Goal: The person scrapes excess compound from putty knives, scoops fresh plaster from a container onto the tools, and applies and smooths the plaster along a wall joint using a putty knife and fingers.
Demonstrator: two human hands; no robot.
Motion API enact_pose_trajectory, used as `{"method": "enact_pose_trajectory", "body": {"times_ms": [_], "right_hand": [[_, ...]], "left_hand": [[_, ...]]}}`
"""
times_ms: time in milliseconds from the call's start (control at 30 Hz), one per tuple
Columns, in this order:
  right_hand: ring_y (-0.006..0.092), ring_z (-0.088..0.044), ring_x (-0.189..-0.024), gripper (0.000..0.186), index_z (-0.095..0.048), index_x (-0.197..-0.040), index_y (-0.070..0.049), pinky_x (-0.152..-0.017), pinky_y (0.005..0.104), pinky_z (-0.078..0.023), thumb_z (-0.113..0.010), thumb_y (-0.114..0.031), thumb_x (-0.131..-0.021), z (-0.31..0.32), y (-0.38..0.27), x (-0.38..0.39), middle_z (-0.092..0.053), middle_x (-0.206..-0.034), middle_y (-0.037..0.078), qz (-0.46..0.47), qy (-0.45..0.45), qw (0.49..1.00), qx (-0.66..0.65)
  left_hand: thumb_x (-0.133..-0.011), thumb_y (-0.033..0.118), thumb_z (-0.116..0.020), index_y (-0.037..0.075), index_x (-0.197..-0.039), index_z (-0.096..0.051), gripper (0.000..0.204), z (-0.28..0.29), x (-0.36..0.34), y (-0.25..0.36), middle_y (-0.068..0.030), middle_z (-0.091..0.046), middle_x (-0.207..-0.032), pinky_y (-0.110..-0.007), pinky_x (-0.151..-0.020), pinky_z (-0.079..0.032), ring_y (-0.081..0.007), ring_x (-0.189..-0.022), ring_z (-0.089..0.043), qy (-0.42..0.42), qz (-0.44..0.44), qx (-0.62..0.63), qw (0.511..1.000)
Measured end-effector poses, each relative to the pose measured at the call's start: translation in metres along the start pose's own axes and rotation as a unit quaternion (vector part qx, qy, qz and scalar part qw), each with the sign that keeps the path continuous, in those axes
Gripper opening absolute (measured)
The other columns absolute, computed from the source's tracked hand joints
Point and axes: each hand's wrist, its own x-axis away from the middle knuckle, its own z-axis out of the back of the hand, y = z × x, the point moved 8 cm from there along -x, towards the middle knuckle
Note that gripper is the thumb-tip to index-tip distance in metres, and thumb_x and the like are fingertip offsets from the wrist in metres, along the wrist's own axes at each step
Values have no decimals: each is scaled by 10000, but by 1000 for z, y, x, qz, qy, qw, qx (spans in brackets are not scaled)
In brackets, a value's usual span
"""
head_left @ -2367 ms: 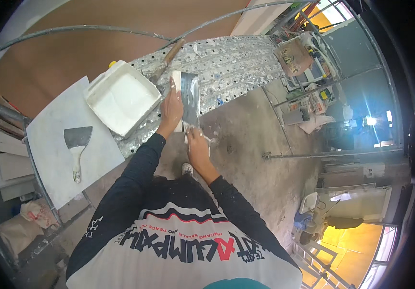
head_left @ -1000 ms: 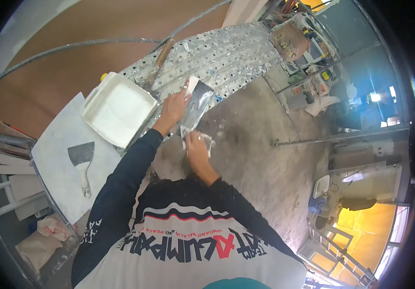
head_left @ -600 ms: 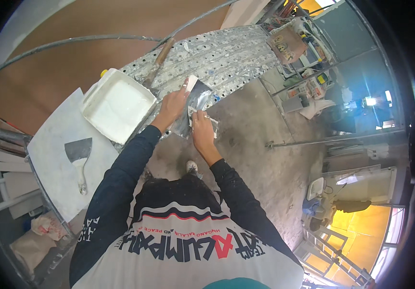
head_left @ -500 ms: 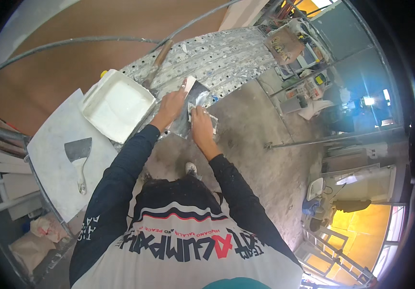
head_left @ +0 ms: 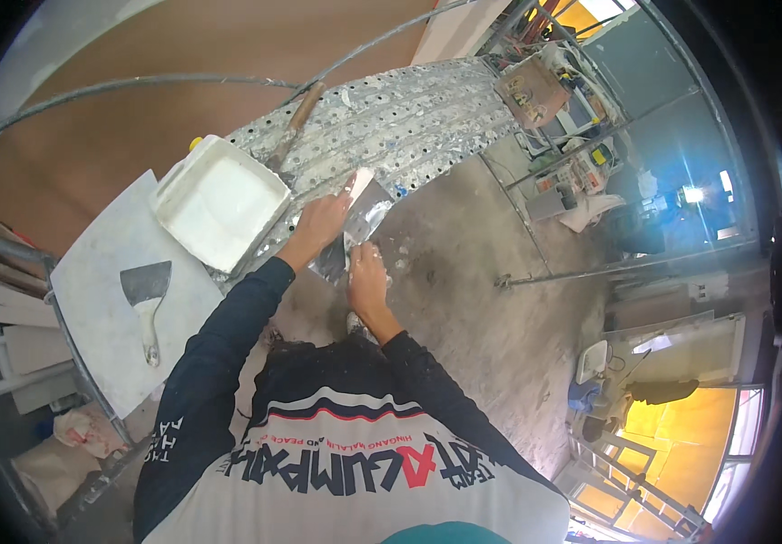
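Note:
My left hand (head_left: 321,224) is closed on a wide, shiny steel filling blade (head_left: 366,207) with a pale back edge, held tilted over the platform's near edge. Just below it, my right hand (head_left: 368,276) is closed, its fingers at the lower part of the blade; whatever they hold is hidden. To the left of my hands sits a square white tub (head_left: 220,201) with white paste in it. A putty knife (head_left: 147,304) with a dark blade and pale handle lies flat on a white board (head_left: 101,272).
A perforated metal platform (head_left: 409,104), spattered white, stretches to the far right. On it lies a wooden-handled tool (head_left: 298,120). A cardboard box (head_left: 532,92) stands at its far end. Metal scaffold tubes (head_left: 137,82) run along the brown wall. Concrete floor (head_left: 482,299) lies below.
My right hand has come down toward my body along the blade, uncovering more of it. My left hand has shifted slightly down with the blade.

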Motion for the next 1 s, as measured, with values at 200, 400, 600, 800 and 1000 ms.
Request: {"method": "enact_pose_trajectory", "body": {"times_ms": [200, 400, 600, 800, 1000], "right_hand": [[366, -582, -973, 210, -577, -1009, -13, -811, 458, -496, -556, -28, -800, 8, 42, -32, -560, -1007, 192, 0, 40, 998, 40], [341, -580, -983, 189, -574, -975, -2, -822, 436, -491, -578, -21, -787, -4, -4, -8, -561, -991, 167, -6, 7, 998, 66], [360, -565, -1022, 249, -556, -1000, -1, -844, 433, -479, -585, 14, -753, 17, 47, -61, -551, -1048, 186, -21, 10, 998, 61], [336, -572, -1011, 239, -574, -995, -6, -859, 417, -479, -638, -22, -766, 28, 39, -69, -557, -1027, 158, -15, 92, 990, 102], [354, -586, -987, 221, -581, -997, 7, -861, 427, -481, -600, 11, -776, 0, 32, -55, -573, -1028, 172, -19, 3, 995, 97]], "left_hand": [[-1022, 246, -449, 108, -1523, -310, 538, -4, -1, -4, -214, -668, -784, -509, -608, -513, -403, -693, -652, -14, 10, -3, 1000], [-1021, 232, -452, 72, -1509, -328, 528, -10, 0, -17, -204, -669, -778, -491, -598, -520, -388, -694, -660, -9, 0, -18, 1000], [-1024, 217, -449, 42, -1508, -317, 532, 4, -1, 7, -199, -666, -760, -477, -582, -528, -380, -666, -661, -14, -12, -17, 1000], [-1026, 214, -439, 30, -1506, -319, 527, 6, 0, 3, -208, -669, -772, -490, -597, -531, -387, -674, -661, -6, 0, -20, 1000], [-990, 182, -476, 16, -1477, -369, 525, -2, -2, -5, -207, -655, -754, -478, -611, -541, -379, -697, -673, -4, -12, -41, 999]]}}
